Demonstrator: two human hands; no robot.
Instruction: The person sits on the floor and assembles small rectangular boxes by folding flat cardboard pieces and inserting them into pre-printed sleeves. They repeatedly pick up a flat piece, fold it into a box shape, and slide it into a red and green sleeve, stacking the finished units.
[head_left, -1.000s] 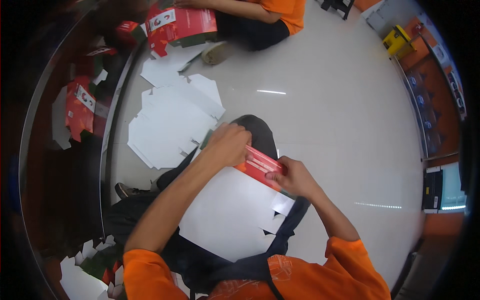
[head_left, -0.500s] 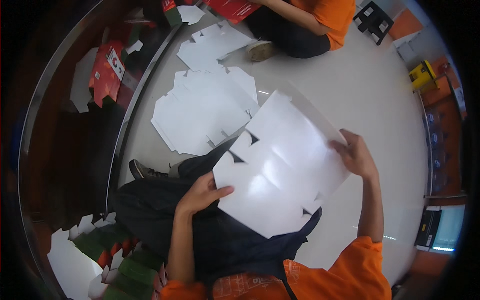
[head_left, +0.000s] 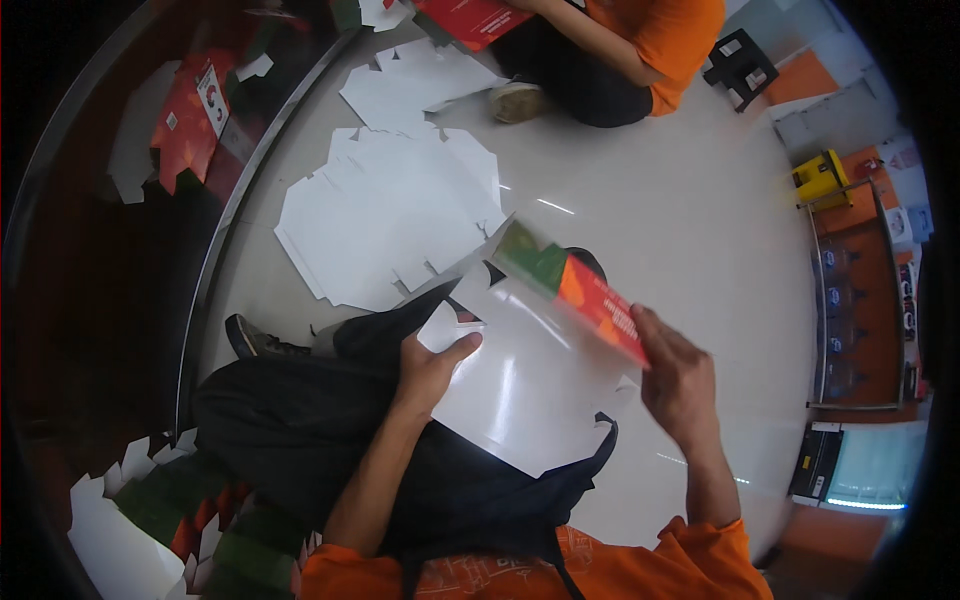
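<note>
Over my crossed legs I hold a die-cut cardboard box blank (head_left: 530,390), its glossy white inside facing up. My left hand (head_left: 437,375) grips its left edge, thumb on top and fingers underneath. On the far right side a panel is folded up and over, so its printed red and green outside shows. My right hand (head_left: 675,375) is closed on the near end of that folded panel. Slots and tabs are cut along the blank's edges.
More flat white blanks (head_left: 385,215) lie on the floor ahead. A person in an orange shirt (head_left: 640,50) sits beyond, holding a red box piece (head_left: 470,20). Partly folded green-and-red boxes (head_left: 190,500) stand at lower left. A dark glossy surface with a metal edge (head_left: 225,215) runs along the left.
My right hand has moved nearer and folded the right panel up and inward, bringing its printed side into view. My left hand has shifted slightly along the left edge.
</note>
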